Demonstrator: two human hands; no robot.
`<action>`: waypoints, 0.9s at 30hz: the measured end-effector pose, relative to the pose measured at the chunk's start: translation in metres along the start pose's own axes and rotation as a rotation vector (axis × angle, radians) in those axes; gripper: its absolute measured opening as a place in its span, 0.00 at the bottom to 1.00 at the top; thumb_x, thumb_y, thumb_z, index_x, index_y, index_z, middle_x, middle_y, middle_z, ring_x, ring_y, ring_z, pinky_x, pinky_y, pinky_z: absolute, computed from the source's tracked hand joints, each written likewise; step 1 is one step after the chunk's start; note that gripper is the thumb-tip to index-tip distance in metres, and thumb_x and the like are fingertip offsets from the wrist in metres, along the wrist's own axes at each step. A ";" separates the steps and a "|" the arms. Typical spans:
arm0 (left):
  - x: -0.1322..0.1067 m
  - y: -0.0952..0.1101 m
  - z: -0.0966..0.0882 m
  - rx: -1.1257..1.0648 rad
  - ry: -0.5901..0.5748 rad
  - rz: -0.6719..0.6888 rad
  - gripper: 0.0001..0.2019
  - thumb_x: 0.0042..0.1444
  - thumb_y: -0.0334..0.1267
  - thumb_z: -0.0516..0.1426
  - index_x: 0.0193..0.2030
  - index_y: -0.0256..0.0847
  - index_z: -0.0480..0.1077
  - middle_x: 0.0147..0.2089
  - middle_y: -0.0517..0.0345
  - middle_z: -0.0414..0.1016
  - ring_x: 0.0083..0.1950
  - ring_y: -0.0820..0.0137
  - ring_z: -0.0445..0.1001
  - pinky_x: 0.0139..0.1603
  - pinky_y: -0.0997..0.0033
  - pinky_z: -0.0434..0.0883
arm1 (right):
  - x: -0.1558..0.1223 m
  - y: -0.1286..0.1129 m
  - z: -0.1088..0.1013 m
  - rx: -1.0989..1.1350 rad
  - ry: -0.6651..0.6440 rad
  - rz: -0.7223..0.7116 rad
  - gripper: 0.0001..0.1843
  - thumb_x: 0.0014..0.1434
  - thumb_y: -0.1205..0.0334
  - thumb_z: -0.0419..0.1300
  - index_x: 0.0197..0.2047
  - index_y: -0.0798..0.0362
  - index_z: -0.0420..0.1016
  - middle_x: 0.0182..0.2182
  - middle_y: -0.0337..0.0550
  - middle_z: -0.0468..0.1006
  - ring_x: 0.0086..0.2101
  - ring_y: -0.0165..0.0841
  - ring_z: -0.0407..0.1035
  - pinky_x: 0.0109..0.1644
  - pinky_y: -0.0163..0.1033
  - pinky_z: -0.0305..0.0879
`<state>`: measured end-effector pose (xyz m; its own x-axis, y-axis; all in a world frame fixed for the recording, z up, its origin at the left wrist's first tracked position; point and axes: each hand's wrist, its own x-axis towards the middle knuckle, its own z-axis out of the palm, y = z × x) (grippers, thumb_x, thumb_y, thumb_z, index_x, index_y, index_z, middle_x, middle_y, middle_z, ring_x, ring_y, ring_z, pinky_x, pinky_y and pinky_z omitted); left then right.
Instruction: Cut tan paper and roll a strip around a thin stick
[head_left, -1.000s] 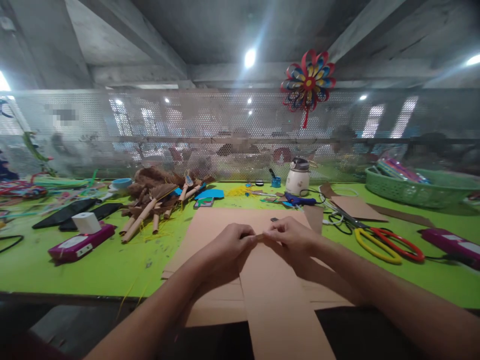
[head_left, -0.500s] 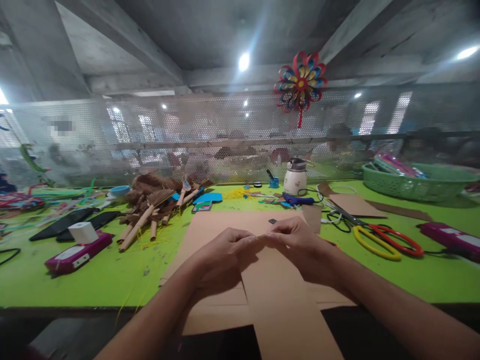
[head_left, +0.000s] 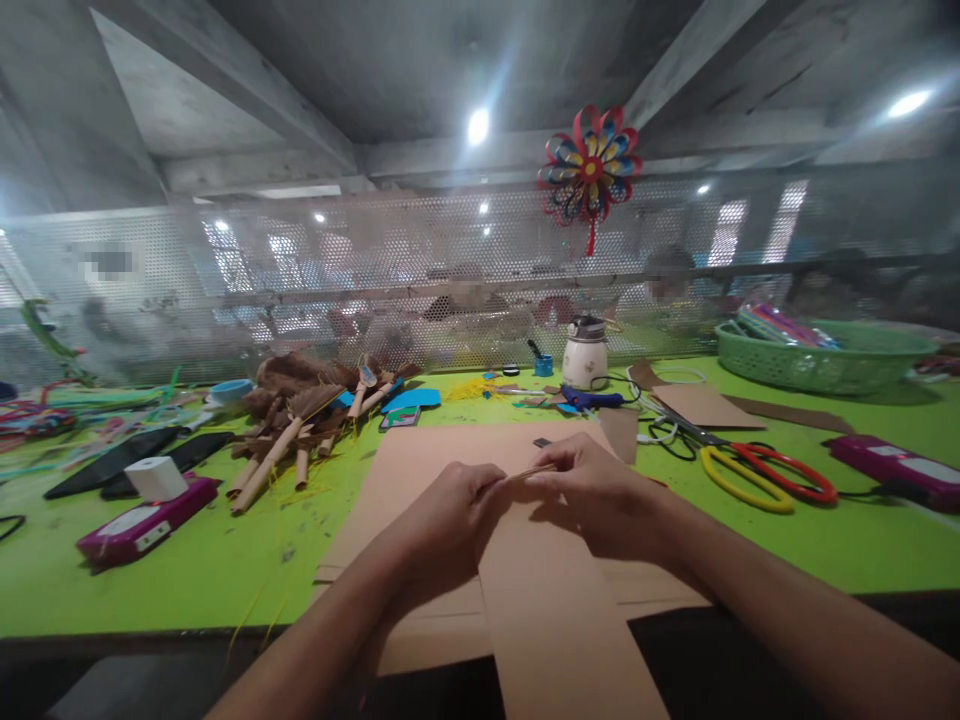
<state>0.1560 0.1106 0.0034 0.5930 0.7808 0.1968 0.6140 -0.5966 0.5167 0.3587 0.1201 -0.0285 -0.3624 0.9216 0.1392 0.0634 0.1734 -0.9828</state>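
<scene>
A long strip of tan paper [head_left: 559, 600] runs from my hands down toward the lower edge of the view. My left hand [head_left: 450, 515] pinches the far end of this strip at its left side. At the right side of the same end, my right hand [head_left: 589, 490] grips the edge between thumb and fingers; the edge looks slightly curled or folded there. Beneath both hands lie larger sheets of tan paper [head_left: 405, 465] on the green table [head_left: 255, 570]. A small dark piece [head_left: 541, 442] rests just beyond my right hand.
Scissors [head_left: 757, 475] with yellow and red handles and a purple power strip [head_left: 892, 470] lie at right. Another purple power strip [head_left: 146, 520] and rolled brown paper [head_left: 274, 455] are at left. Behind stand a bottle [head_left: 585, 360], a blue glue gun [head_left: 592, 398] and a green basket [head_left: 825, 365].
The view has shifted slightly. Both hands still hold the strip's far end, and more of its thin curled edge now shows between the fingers.
</scene>
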 end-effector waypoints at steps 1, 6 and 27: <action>0.000 0.001 -0.001 0.034 -0.012 0.026 0.20 0.63 0.46 0.43 0.27 0.37 0.65 0.24 0.59 0.66 0.25 0.75 0.58 0.24 0.74 0.51 | -0.002 -0.001 0.003 0.035 -0.026 0.021 0.11 0.49 0.55 0.64 0.30 0.55 0.78 0.25 0.39 0.71 0.24 0.27 0.63 0.26 0.33 0.58; 0.001 0.001 -0.001 0.100 0.006 0.112 0.18 0.63 0.43 0.43 0.27 0.38 0.64 0.24 0.60 0.65 0.24 0.76 0.56 0.25 0.73 0.50 | 0.000 -0.002 0.008 -0.041 0.012 -0.036 0.14 0.49 0.54 0.63 0.22 0.57 0.73 0.19 0.35 0.63 0.21 0.24 0.53 0.22 0.32 0.48; 0.018 -0.033 0.005 -0.006 0.060 0.036 0.14 0.57 0.40 0.48 0.25 0.36 0.67 0.21 0.62 0.60 0.24 0.76 0.54 0.24 0.75 0.51 | 0.003 0.005 -0.003 0.110 -0.045 0.013 0.17 0.50 0.54 0.63 0.20 0.55 0.64 0.16 0.30 0.56 0.19 0.23 0.49 0.22 0.32 0.46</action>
<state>0.1487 0.1430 -0.0143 0.5821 0.7687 0.2650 0.5895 -0.6235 0.5136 0.3609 0.1252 -0.0324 -0.4036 0.9066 0.1233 -0.0333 0.1201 -0.9922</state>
